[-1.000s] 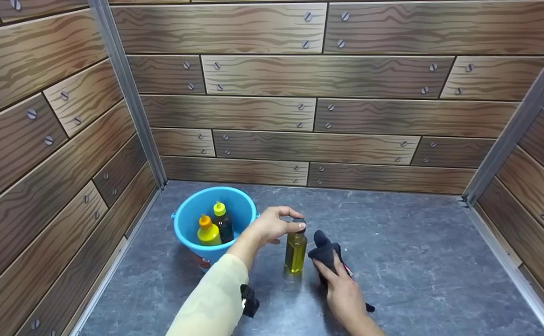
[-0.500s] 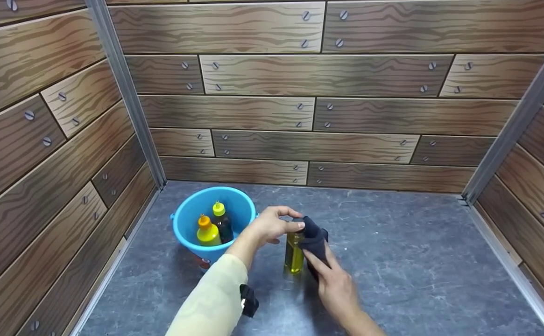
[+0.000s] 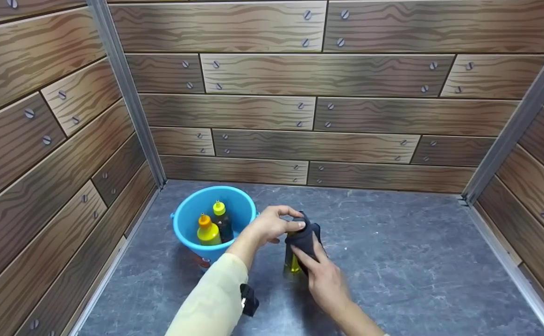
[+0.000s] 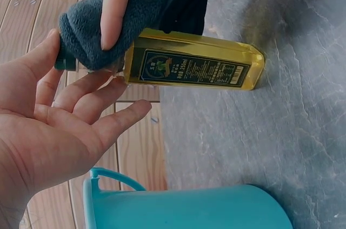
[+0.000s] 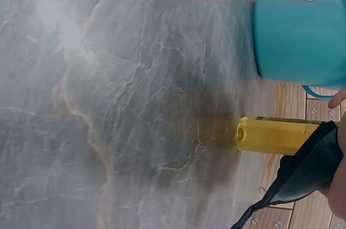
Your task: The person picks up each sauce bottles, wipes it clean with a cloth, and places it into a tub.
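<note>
Oil bottle point(image 3: 292, 263) stands upright on the grey counter point(image 3: 416, 261), just right of the blue bucket point(image 3: 185, 219). Left hand point(image 3: 272, 225) steadies the bottle's cap with thumb and fingertips, the other fingers loosely spread. Right hand point(image 3: 321, 275) presses a dark cloth point(image 3: 305, 238) around the bottle's neck and upper body, fingers curled over the fabric. Bucket holds two bottles, one with a yellow cap point(image 3: 219, 207), one with an orange cap point(image 3: 204, 220). Wood-pattern walls point(image 3: 300, 93) enclose the space.

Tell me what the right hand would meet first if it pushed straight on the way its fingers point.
Probably the left hand: the right hand already presses the dark cloth on the oil bottle, whose cap the left hand steadies just beyond.
</note>
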The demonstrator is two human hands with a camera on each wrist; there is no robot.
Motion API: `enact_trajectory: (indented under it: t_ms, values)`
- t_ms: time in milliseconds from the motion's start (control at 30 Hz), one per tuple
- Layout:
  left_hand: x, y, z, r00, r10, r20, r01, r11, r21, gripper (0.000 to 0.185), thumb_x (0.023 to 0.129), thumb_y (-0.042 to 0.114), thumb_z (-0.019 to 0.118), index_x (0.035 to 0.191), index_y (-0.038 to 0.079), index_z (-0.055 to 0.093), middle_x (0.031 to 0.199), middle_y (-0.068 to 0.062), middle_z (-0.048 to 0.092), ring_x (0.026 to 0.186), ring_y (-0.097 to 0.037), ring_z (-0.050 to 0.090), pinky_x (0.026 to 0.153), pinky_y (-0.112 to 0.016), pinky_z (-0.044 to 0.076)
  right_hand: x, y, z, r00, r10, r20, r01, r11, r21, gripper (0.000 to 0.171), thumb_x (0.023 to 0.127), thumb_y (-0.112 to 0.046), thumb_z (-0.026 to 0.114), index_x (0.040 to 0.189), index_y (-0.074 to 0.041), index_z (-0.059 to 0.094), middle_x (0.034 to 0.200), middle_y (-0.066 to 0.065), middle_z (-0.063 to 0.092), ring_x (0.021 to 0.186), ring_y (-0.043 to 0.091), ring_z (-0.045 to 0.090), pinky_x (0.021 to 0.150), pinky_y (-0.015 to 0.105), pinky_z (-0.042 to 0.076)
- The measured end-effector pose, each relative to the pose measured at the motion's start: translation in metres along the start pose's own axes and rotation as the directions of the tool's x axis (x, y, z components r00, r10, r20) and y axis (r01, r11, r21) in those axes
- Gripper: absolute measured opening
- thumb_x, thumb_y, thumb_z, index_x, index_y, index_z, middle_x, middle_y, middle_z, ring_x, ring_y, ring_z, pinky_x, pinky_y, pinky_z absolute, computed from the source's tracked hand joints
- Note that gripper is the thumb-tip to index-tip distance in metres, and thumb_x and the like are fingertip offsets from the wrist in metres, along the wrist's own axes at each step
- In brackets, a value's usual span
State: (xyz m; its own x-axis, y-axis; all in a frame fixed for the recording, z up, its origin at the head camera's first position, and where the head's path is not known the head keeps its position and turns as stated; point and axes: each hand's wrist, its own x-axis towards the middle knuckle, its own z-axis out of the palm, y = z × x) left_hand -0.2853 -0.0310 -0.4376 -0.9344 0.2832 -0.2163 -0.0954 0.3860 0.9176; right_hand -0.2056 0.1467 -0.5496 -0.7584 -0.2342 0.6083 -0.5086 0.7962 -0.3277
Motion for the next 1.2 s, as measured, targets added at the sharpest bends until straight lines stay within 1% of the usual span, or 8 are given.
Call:
enact_trajectory:
  t_ms: [200, 367, 600, 733, 833, 1000, 1100, 1200]
  values:
    - [0.001, -0.001, -0.001, 1.000, -0.007, -0.004, 0.007, 1.000, 0.012, 0.019, 0.101, 0.029, 0.077, 0.120, 0.025, 0.078, 0.152, -0.012, 0.057, 0.131, -0.035, 0.060, 0.100, -0.064, 0.052, 0.008, -0.005, -0.002, 0.997, 0.044, 0.063, -0.044, 0.999, -0.002, 0.057, 0.096, 0.002, 0.071, 0.142, -0.033, 0.070, 0.163, 0.021, 0.044, 0.099, 0.042, 0.073, 0.066, 0.049, 0.060]
    - [0.001, -0.001, -0.002, 1.000, -0.014, 0.001, 0.014, 1.000, 0.010, 0.020, 0.100, 0.030, 0.077, 0.119, 0.026, 0.079, 0.154, -0.012, 0.055, 0.133, -0.037, 0.059, 0.100, -0.064, 0.052, 0.011, -0.005, -0.001, 0.994, 0.053, 0.091, -0.053, 0.999, -0.010, 0.057, 0.098, 0.002, 0.070, 0.142, -0.033, 0.070, 0.163, 0.023, 0.042, 0.105, 0.044, 0.071, 0.071, 0.052, 0.061]
    - [0.002, 0.000, -0.003, 1.000, 0.001, 0.007, -0.001, 1.000, 0.016, 0.020, 0.100, 0.031, 0.078, 0.119, 0.026, 0.078, 0.153, -0.010, 0.056, 0.133, -0.036, 0.058, 0.098, -0.064, 0.053, 0.011, -0.005, 0.001, 0.995, 0.048, 0.085, -0.045, 0.998, -0.034, 0.059, 0.096, 0.003, 0.072, 0.142, -0.035, 0.070, 0.164, 0.021, 0.041, 0.089, 0.041, 0.073, 0.065, 0.050, 0.059]
    - [0.002, 0.000, -0.003, 1.000, 0.007, 0.008, -0.007, 1.000, 0.021, 0.021, 0.100, 0.030, 0.078, 0.120, 0.026, 0.078, 0.153, -0.011, 0.056, 0.133, -0.037, 0.058, 0.098, -0.063, 0.053, 0.011, -0.005, 0.002, 0.996, 0.045, 0.083, -0.042, 0.998, -0.036, 0.060, 0.095, 0.003, 0.073, 0.142, -0.035, 0.070, 0.164, 0.021, 0.042, 0.088, 0.041, 0.073, 0.064, 0.050, 0.059]
    - [0.003, 0.001, -0.003, 1.000, 0.000, 0.007, 0.000, 1.000, 0.010, 0.021, 0.100, 0.030, 0.078, 0.120, 0.026, 0.078, 0.153, -0.011, 0.055, 0.133, -0.037, 0.058, 0.099, -0.063, 0.053, 0.011, -0.004, 0.004, 0.996, 0.044, 0.078, -0.040, 0.998, -0.045, 0.060, 0.094, 0.003, 0.072, 0.141, -0.035, 0.070, 0.163, 0.023, 0.043, 0.087, 0.042, 0.072, 0.063, 0.051, 0.059]
    - [0.004, 0.001, -0.003, 1.000, -0.016, 0.006, 0.016, 1.000, 0.002, 0.021, 0.099, 0.031, 0.079, 0.119, 0.026, 0.078, 0.151, -0.010, 0.057, 0.133, -0.036, 0.058, 0.101, -0.063, 0.051, 0.008, -0.001, 0.008, 0.998, 0.021, 0.053, -0.019, 0.999, -0.041, 0.063, 0.089, 0.004, 0.075, 0.139, -0.034, 0.071, 0.161, 0.027, 0.043, 0.090, 0.045, 0.072, 0.062, 0.053, 0.058]
    - [0.003, 0.001, -0.003, 1.000, -0.025, 0.010, 0.025, 1.000, 0.000, 0.020, 0.099, 0.031, 0.079, 0.118, 0.027, 0.079, 0.152, -0.011, 0.056, 0.134, -0.036, 0.057, 0.102, -0.063, 0.051, 0.005, 0.000, 0.011, 0.999, 0.010, 0.053, -0.008, 0.999, -0.034, 0.064, 0.087, 0.005, 0.076, 0.138, -0.033, 0.072, 0.161, 0.028, 0.042, 0.088, 0.045, 0.072, 0.062, 0.053, 0.058]
    - [0.004, 0.000, -0.003, 1.000, -0.026, 0.013, 0.026, 1.000, 0.000, 0.019, 0.099, 0.030, 0.079, 0.118, 0.026, 0.078, 0.154, -0.012, 0.054, 0.134, -0.036, 0.056, 0.101, -0.063, 0.051, 0.002, 0.000, 0.013, 0.997, 0.019, 0.070, -0.016, 0.999, -0.030, 0.064, 0.088, 0.005, 0.076, 0.138, -0.034, 0.072, 0.161, 0.029, 0.041, 0.084, 0.044, 0.072, 0.061, 0.052, 0.058]
